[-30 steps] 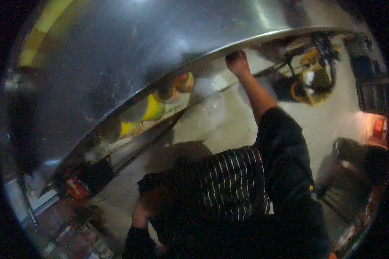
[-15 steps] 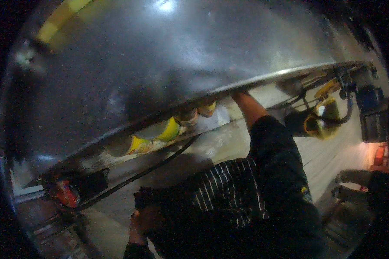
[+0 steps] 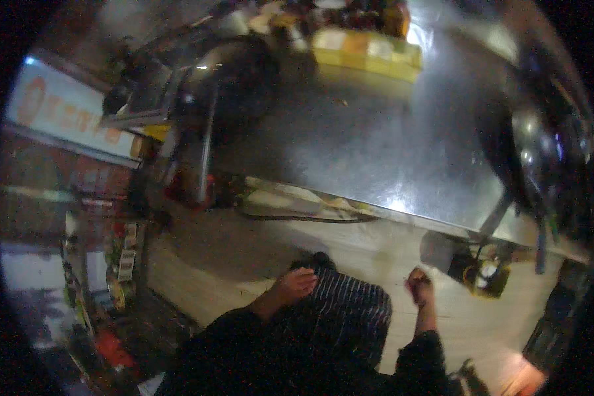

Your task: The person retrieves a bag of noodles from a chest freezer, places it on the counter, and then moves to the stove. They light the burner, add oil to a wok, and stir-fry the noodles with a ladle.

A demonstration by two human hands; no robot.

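In front of the striped dark apron (image 3: 350,303), my left hand (image 3: 297,285) is lifted near waist height. Its fingers are smeared by motion, and I cannot make out anything in it. My right hand (image 3: 420,288) hangs over the floor, to the right of the apron and short of the table edge. Its fingers are curled in, and whether something small is inside is hidden. Neither hand touches the metal table (image 3: 369,158) ahead of me.
A yellow container (image 3: 368,63) with several compartments stands at the table's far side. Under its right end sits a yellow-rimmed container (image 3: 487,274). A lit sign (image 3: 66,109) and a rack of small packets (image 3: 122,261) are to the left. A dark hose (image 3: 303,218) runs below the table edge.
My right hand has come out from under the table edge and is back by my side. The left hand has risen in front of the apron. My view has swung left.
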